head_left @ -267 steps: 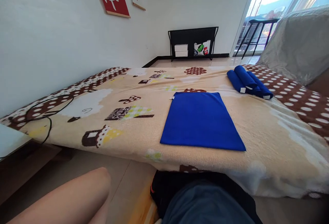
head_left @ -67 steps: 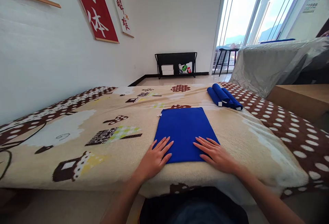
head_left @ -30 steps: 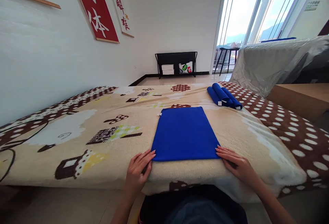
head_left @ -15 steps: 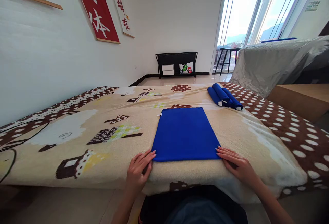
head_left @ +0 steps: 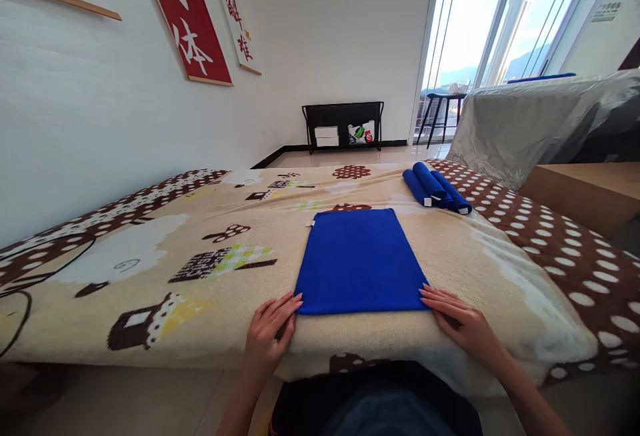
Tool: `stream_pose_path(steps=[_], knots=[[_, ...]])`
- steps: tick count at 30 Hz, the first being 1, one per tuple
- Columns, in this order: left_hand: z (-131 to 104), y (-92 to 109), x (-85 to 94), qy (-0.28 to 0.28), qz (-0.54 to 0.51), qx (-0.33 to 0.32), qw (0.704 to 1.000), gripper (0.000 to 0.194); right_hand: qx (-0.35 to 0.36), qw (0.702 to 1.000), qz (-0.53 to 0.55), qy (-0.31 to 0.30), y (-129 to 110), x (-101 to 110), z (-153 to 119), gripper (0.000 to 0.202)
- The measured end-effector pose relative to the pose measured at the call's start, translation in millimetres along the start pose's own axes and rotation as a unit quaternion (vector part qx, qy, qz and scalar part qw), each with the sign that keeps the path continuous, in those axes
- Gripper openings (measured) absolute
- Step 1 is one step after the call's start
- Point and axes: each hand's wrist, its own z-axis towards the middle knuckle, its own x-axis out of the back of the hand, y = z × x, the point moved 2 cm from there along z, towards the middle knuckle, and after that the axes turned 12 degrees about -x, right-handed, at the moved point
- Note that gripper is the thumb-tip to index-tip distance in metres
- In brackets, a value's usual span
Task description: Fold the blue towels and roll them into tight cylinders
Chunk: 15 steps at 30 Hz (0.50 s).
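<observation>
A flat blue cloth [head_left: 361, 263], roughly square and smooth, lies on the cream blanket in front of me. A small white tag sticks out at its far left corner. The fingertips of my left hand [head_left: 270, 333] rest on the near left corner, fingers stretched and thumb lower and apart. Opposite it, my right hand [head_left: 463, 323] touches the near right corner, its fingers extended and close together. Neither palm wraps round the cloth. Beyond it to the right, several rolled blue cloths [head_left: 436, 189] are piled together, with white tags at their near ends.
The patterned blanket [head_left: 240, 329] covers a bed-like surface whose front edge is just before my body. A black cable [head_left: 30, 309] lies at the left. Further off stand a black rack [head_left: 343, 115], a stool [head_left: 443, 97], a plastic-draped piece [head_left: 530, 119] and a wooden box-like piece [head_left: 590, 189].
</observation>
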Motion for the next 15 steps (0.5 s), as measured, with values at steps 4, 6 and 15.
stream_pose_path(steps=[4,6,15], knots=[[-0.8,-0.8,-0.6,0.006,0.002,-0.010,1.000,0.042,0.010,1.000,-0.011,0.008,-1.0,0.4,0.3,0.039],[-1.5,-1.0,-0.9,0.009,0.000,-0.014,1.000,0.042,0.019,1.000,-0.022,0.012,-0.9,0.3,0.1,0.038],[0.0,1.2,1.0,0.013,0.004,-0.017,1.000,0.043,0.039,0.998,-0.043,0.016,0.5,-1.0,-0.8,0.038]])
